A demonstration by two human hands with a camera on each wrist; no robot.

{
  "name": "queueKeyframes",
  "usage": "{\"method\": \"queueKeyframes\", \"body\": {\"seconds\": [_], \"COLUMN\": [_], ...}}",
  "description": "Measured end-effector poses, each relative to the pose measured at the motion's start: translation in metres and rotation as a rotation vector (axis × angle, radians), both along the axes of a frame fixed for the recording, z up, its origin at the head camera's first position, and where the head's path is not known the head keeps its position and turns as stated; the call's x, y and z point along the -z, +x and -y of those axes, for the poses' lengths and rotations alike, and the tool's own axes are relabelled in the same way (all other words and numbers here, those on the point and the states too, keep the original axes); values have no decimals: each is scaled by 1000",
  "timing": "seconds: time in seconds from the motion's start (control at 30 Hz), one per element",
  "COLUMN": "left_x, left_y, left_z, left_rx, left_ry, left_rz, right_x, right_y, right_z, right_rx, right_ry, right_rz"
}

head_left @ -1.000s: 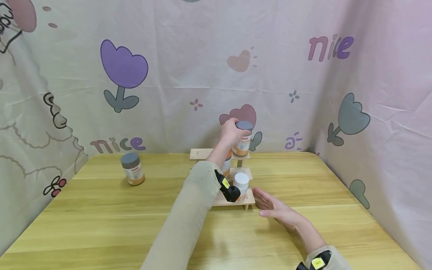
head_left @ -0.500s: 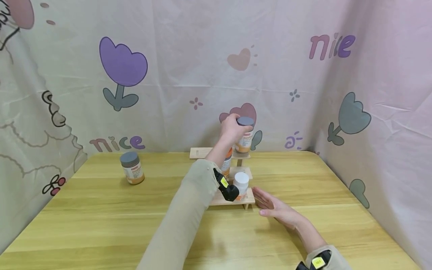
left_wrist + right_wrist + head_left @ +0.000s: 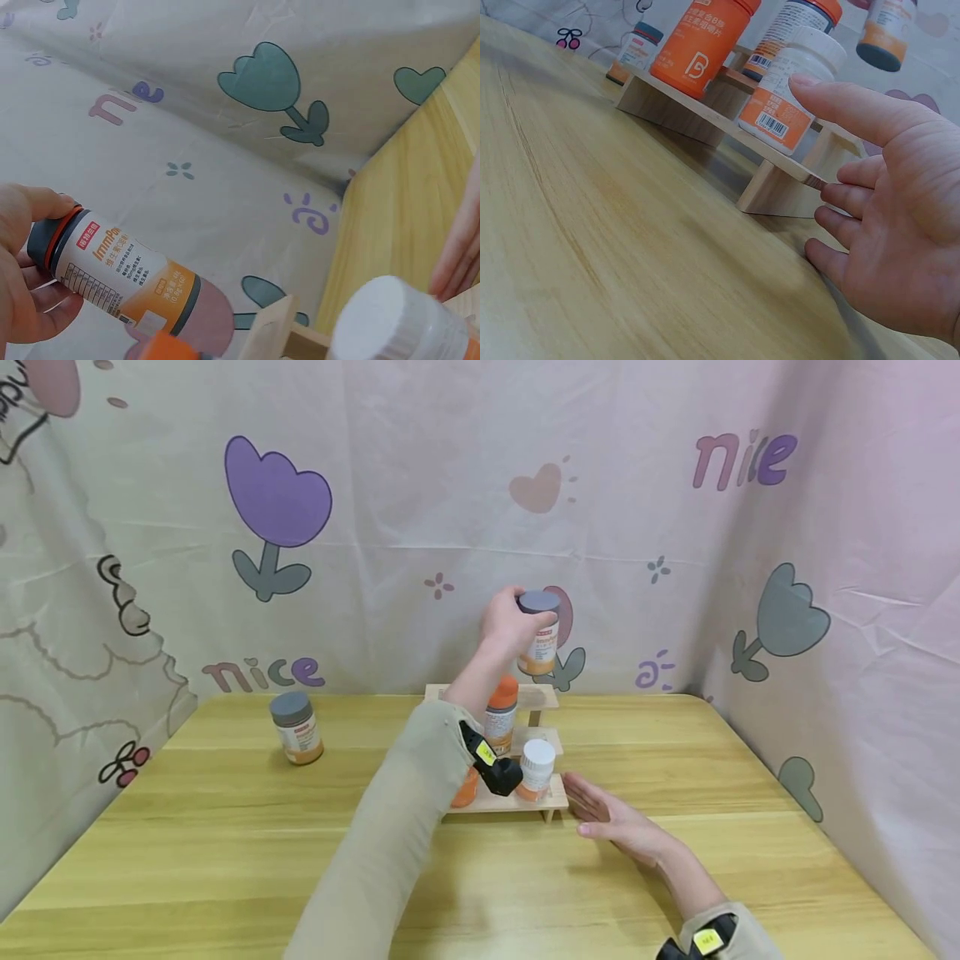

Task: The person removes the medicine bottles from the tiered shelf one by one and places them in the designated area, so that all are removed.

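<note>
My left hand [image 3: 510, 625] grips a supplement bottle [image 3: 542, 647] by its dark grey cap, thumb and fingers round it. The bottle hangs upright above the top tier of a small wooden step shelf [image 3: 557, 789]; its white and orange label faces out in the left wrist view. Flat at the shelf's right end, my right hand [image 3: 618, 828] has its fingers extended and holds nothing, fingertips right at the lowest tier. Nearest to it on that tier stands a white-capped bottle [image 3: 784, 97], with an orange bottle [image 3: 703, 49] farther left. An orange-capped bottle [image 3: 501, 722] stands on the middle tier.
A second grey-capped bottle [image 3: 297, 731] stands on the wooden table [image 3: 187, 843] to the left of the shelf. Behind the table hangs a printed cloth [image 3: 390, 510], which also rises along both sides. My left forearm partly covers the shelf.
My left hand has lifted the grey-capped bottle up off the top tier, a little higher in each frame. The right hand has stayed at the shelf's end.
</note>
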State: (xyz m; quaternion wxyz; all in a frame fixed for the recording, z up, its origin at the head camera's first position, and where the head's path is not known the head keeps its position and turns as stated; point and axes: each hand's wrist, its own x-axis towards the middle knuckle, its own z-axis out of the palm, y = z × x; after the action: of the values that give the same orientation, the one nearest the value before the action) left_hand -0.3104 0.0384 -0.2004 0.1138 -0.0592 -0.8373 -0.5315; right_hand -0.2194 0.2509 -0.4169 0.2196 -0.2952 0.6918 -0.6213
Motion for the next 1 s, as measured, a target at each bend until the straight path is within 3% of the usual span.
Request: {"method": "queueKeyframes", "body": {"seconds": [0.23, 0.57, 0.77, 1.0], "left_x": [-13, -21, -17, -2], "left_y": [2, 2, 1, 5], "left_z": [21, 57, 84, 120], "left_rx": [9, -55, -76, -129], "left_ry": [16, -51, -62, -69], "left_rz": [-39, -81, -93, -75], "right_x": [0, 2, 1, 1], "right_y": [0, 0, 1, 0], "right_z": [-1, -2, -2, -1], "right_rx": [5, 10, 18, 5], "right_ry": [7, 22, 35, 23], "right_rz": [0, 3, -3, -5]}}
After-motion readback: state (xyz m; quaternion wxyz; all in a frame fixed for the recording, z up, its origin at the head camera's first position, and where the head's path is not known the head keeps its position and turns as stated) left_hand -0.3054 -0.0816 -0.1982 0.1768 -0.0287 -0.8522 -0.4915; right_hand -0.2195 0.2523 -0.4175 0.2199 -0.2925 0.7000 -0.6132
